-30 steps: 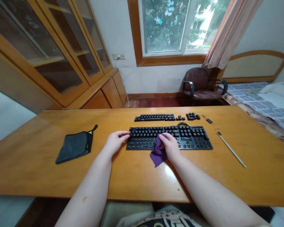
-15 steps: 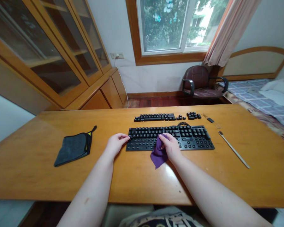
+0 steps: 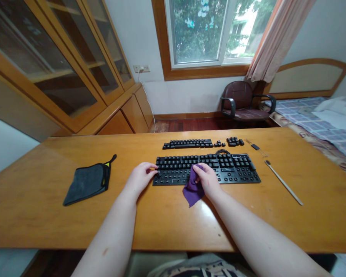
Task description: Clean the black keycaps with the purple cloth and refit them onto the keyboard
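Note:
A black keyboard (image 3: 196,181) lies on the wooden desk; its upper rows carry keycaps, while bare switches show in the lower rows and on the right. At its left edge my left hand (image 3: 140,177) has thumb and fingertips drawn together at a dark keycap (image 3: 158,174), partly hidden by the fingers. My right hand (image 3: 210,179) pinches a purple cloth (image 3: 193,192) over the middle of the keyboard. The cloth's lower end hangs past the front edge onto the desk.
Loose keycaps (image 3: 188,144) stand in rows behind the keyboard, with another group (image 3: 233,142) to the right. A wire keycap puller (image 3: 255,147) and a long-handled brush (image 3: 284,182) lie at right. A dark grey pouch (image 3: 86,182) is at left.
My left hand's fingertips have shifted slightly, and a dark keycap now shows beside the thumb. The right hand with the purple cloth stays in place; the view has moved a little.

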{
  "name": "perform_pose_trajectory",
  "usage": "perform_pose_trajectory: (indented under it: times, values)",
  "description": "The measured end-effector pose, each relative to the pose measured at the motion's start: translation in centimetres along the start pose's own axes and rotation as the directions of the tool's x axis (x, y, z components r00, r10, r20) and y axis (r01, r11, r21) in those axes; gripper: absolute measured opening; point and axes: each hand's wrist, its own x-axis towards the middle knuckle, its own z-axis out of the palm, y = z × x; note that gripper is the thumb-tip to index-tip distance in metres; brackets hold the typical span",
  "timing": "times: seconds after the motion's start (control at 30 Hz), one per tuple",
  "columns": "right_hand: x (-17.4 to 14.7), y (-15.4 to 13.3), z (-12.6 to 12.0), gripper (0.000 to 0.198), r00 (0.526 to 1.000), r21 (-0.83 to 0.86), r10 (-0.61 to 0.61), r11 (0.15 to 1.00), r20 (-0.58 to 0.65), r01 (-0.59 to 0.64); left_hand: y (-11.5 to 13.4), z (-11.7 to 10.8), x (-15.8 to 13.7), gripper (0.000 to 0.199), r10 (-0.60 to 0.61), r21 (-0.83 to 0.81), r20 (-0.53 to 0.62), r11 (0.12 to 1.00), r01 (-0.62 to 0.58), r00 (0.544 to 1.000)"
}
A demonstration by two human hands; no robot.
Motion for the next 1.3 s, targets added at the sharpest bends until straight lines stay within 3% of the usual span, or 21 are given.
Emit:
perform_pose_trajectory:
  times: [0.07,0.13,0.33,0.53,0.63,0.77,0.87,1.3]
  values:
    - [0.0,0.1,0.0,0.029,1.000,0.002,0.000,1.000,0.000,0.000,0.0,-0.1,-0.1,0.022,0.135,0.037,0.050,0.990,-0.137,0.990]
    - [0.1,0.1,0.0,0.029,1.000,-0.001,0.005,1.000,-0.002,-0.005,-0.2,-0.1,-0.1,0.024,0.197,0.071,0.112,0.976,-0.206,0.974]
    - [0.0,-0.1,0.0,0.027,1.000,-0.024,0.004,1.000,-0.007,-0.004,-0.7,0.0,-0.3,0.028,0.206,0.152,0.201,0.959,-0.239,0.958]
    - [-0.1,-0.1,-0.1,0.027,1.000,-0.032,-0.004,0.999,-0.004,0.004,-0.8,-0.6,0.0,0.023,0.170,0.085,0.133,0.979,-0.183,0.976]
    - [0.0,0.1,-0.1,0.027,1.000,-0.026,-0.003,1.000,0.001,0.003,-1.3,-0.5,0.2,0.027,0.049,0.001,0.029,0.999,-0.049,0.998]
    - [0.0,0.2,-0.1,0.028,1.000,-0.015,-0.001,1.000,0.003,0.001,-2.2,0.2,0.3,0.034,-0.173,-0.286,0.001,0.944,0.166,0.985]
    - [0.0,0.1,-0.1,0.028,1.000,-0.017,-0.005,1.000,0.000,0.005,-2.5,0.6,0.3,0.036,-0.181,-0.446,0.043,0.877,0.181,0.982]
    - [-0.1,0.0,0.0,0.030,1.000,-0.028,-0.017,0.999,-0.001,0.017,-1.2,0.4,0.1,0.024,-0.104,-0.215,0.097,0.969,0.122,0.990]
